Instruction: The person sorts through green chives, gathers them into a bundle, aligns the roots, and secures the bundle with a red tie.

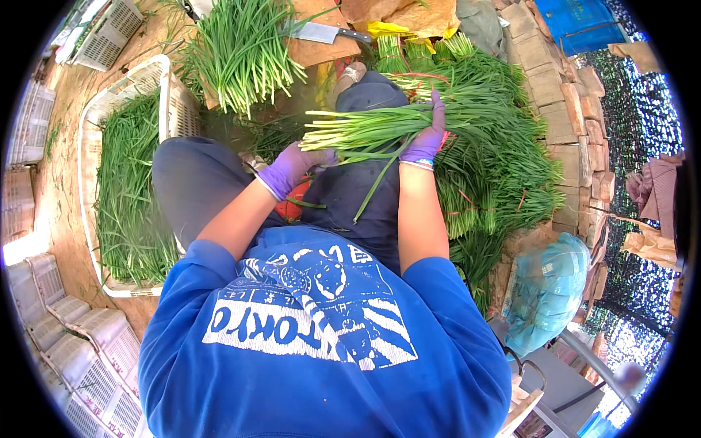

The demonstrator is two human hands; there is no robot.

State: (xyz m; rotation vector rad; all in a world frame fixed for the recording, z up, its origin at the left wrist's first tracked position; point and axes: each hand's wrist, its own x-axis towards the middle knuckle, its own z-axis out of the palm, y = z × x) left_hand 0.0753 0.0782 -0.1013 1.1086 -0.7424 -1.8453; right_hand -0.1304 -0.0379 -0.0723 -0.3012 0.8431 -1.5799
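A loose bunch of garlic chives [369, 128] lies crosswise over my lap, pale cut ends to the left and green leaves to the right. My right hand [427, 139], in a purple glove, cradles it from below with the thumb raised behind the stems. Near the pale ends, my left hand [292, 166], gloved alike, has its fingers closed against the lower stems; the fingertips are partly hidden. A few longer leaves droop below the bunch. Ahead of me, more loose chives [244, 55] are heaped on a board, beside a cleaver [321, 33] with a dark handle.
To the right, tied chive bundles [489, 146] are piled against a low brick edging [558, 109]. A white plastic crate [84, 171] full of greens stands on my left. Stacked pale crates [91, 350] fill the lower left. A teal plastic-wrapped bundle [551, 285] sits at lower right.
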